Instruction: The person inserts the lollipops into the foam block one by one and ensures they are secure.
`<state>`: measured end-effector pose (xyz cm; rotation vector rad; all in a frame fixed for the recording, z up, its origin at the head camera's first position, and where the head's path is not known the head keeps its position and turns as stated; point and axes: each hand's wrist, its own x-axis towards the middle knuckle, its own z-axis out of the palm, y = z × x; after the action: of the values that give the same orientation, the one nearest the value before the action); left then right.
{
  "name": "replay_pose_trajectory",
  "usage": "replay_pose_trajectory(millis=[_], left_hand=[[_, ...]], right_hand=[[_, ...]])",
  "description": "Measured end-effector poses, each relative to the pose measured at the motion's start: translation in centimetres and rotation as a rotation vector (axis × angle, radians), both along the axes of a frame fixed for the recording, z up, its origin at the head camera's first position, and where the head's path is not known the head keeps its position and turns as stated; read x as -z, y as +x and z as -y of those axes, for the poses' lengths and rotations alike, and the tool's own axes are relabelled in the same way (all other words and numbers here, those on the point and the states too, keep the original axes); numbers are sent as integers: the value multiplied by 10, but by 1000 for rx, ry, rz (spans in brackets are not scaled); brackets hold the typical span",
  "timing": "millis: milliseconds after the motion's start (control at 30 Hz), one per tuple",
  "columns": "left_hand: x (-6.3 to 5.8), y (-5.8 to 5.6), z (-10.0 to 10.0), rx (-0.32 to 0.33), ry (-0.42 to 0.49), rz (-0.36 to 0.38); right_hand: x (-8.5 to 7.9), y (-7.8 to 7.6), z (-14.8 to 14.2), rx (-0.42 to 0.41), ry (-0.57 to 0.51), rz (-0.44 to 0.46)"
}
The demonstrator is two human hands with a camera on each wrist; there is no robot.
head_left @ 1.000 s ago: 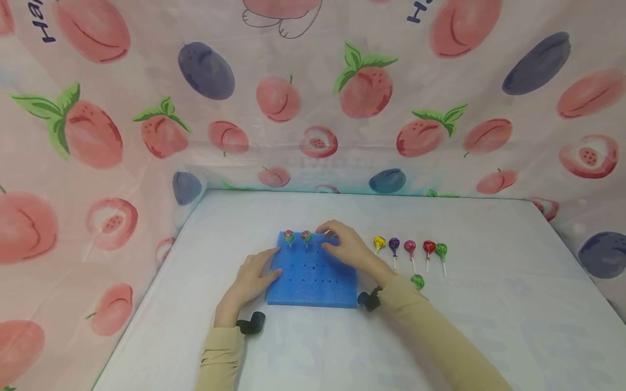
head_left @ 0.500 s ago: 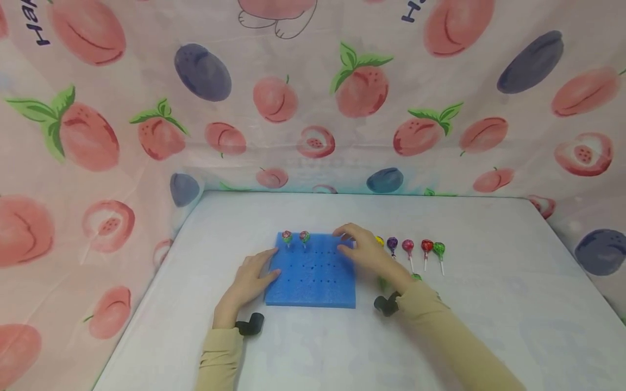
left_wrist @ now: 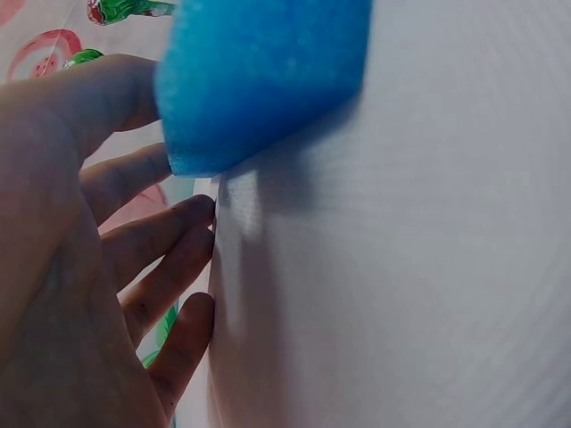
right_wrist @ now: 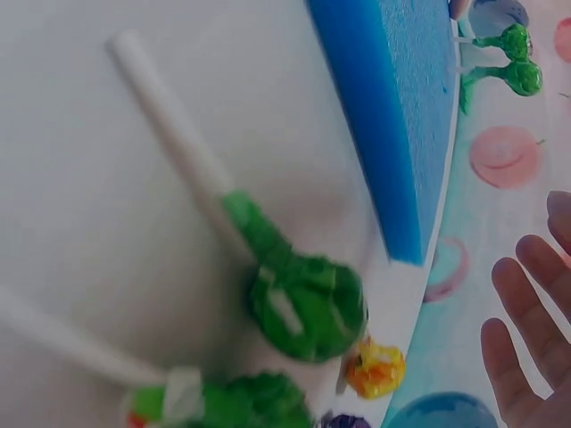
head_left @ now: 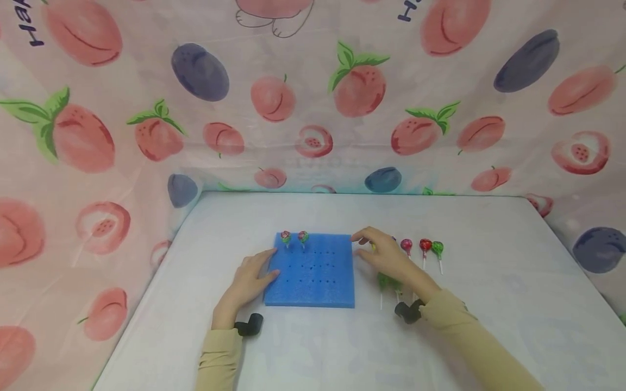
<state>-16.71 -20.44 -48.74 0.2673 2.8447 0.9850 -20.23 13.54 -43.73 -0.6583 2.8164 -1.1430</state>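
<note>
A blue foam board [head_left: 313, 296] with rows of small holes lies on the table. Two lollipops with red-and-green wrappers, one [head_left: 286, 237] at the back left corner and another [head_left: 303, 237] beside it, stand upright in its back row. My left hand [head_left: 249, 278] rests against the board's left edge, fingers extended. Just off the board's right edge, my right hand [head_left: 388, 259] hovers with fingers apart, holding nothing. Beneath it lie green lollipops [right_wrist: 308, 308], and a yellow lollipop [right_wrist: 376, 368] and a purple lollipop [right_wrist: 346, 421] are close by, partly hidden in the head view.
Right of my right hand lie a pink lollipop [head_left: 406, 245], a red lollipop [head_left: 425, 245] and a green lollipop [head_left: 437, 248] in a row. The white table [head_left: 313, 353] meets a fruit-patterned cloth [head_left: 313, 103] at the back and left.
My right hand has moved right, from above the board's back row to beyond its right edge, over the loose lollipops. My left hand stays at the board's edge.
</note>
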Motion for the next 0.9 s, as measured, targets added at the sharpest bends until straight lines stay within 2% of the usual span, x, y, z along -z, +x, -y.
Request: replay_pose_trajectory(millis=[300,900], left_hand=[[2,0,0,2,10,4],[2,1,0,-6,3,-2]], right_hand=[[-2,14,-29,8,14,-31],[10,45,-71,104,78,-18]])
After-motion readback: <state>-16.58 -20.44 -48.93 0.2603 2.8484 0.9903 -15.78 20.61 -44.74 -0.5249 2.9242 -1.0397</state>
